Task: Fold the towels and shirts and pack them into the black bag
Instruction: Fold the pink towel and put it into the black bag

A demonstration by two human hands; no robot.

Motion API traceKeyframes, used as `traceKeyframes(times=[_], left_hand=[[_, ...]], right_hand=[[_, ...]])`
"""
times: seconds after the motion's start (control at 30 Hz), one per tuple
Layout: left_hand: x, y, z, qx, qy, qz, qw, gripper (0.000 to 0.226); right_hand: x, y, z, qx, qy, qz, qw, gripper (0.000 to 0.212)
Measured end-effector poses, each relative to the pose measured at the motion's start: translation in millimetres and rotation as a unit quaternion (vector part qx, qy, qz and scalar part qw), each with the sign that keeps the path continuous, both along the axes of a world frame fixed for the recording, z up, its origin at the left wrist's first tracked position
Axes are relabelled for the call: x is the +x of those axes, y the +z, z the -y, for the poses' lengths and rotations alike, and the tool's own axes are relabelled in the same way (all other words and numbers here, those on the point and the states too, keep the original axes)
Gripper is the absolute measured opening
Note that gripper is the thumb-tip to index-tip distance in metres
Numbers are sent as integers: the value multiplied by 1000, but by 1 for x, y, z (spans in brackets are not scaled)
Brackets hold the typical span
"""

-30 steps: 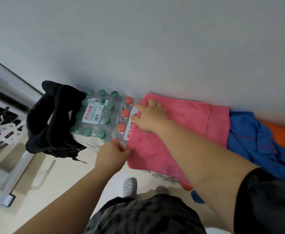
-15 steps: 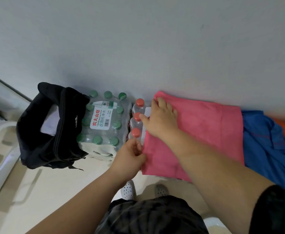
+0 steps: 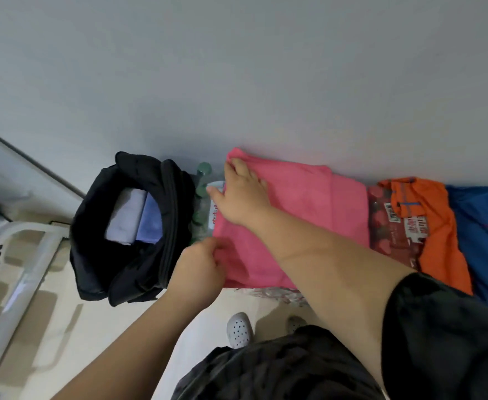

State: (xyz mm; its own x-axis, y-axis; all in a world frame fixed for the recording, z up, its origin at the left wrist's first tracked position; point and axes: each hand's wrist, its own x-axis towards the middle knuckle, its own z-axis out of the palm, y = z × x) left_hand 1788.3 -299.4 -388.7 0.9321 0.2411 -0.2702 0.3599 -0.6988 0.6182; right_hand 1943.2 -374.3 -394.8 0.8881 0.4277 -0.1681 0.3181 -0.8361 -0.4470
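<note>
Surface: no bench here. The work rests on shrink-wrapped packs of bottled water pushed against a plain grey-white wall (image 3: 237, 67). The floor (image 3: 63, 327) is pale beige and glossy. A white frame (image 3: 20, 272) stands at the left.

Task items: the pink towel (image 3: 294, 215) lies folded flat on top of the packs, its far edge touching the wall. The black bag (image 3: 121, 272) sits just left of it, mouth open, touching the green-capped bottles (image 3: 203, 168). Inside the bag are a white folded piece (image 3: 124, 217) and a lilac folded piece (image 3: 152, 220), side by side. To the right of the towel sits a red-labelled pack (image 3: 393, 229). An orange shirt (image 3: 436, 235) is draped over the right part of that pack, and a blue shirt (image 3: 485, 226) lies beside the orange one.

Your hands: your right hand (image 3: 242, 197) lies palm down on the towel's far left corner, fingers extended and pressing, thumb out toward the bottles. On your left hand (image 3: 199, 267) the fingers are curled, pinching the towel's near left edge.

Hidden or unclear:
- Bag and towel cover most of the green-capped bottles; only a few caps and a strip of label show.
- The pack under the towel shows only as crinkled plastic wrap (image 3: 277, 293) at the near edge.
- The blue shirt is cut off at the right border, the white frame at the left.
- The print on the red label is too blurred to read.
- The bag's lower interior is too dark to make out.
- One white shoe (image 3: 238, 330) is plain to see. The other is mostly hidden by your clothing.
</note>
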Motion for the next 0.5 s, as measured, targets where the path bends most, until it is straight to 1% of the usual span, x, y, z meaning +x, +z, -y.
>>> traceKeyframes(times=[0.07, 0.17, 0.27, 0.37, 0.43, 0.5], left_hand=[[2, -1, -13, 72, -27, -21, 997, 51], [4, 3, -16, 181, -78, -83, 977, 38], [5, 10, -9, 249, -123, -96, 956, 38], [14, 9, 3, 272, -147, -75, 948, 39], [23, 8, 16, 259, -158, -65, 951, 33], [32, 8, 34, 226, -166, -57, 958, 24]], right_hand=[[-1, -2, -14, 7, 32, -19, 999, 74], [-2, -5, -17, 17, 86, -58, 994, 71], [-3, -6, -2, 47, 95, -48, 993, 66], [0, -3, 32, 67, 56, -4, 996, 60], [2, -4, 63, 68, 16, 36, 997, 61], [5, -11, 99, 69, -18, 59, 996, 66]])
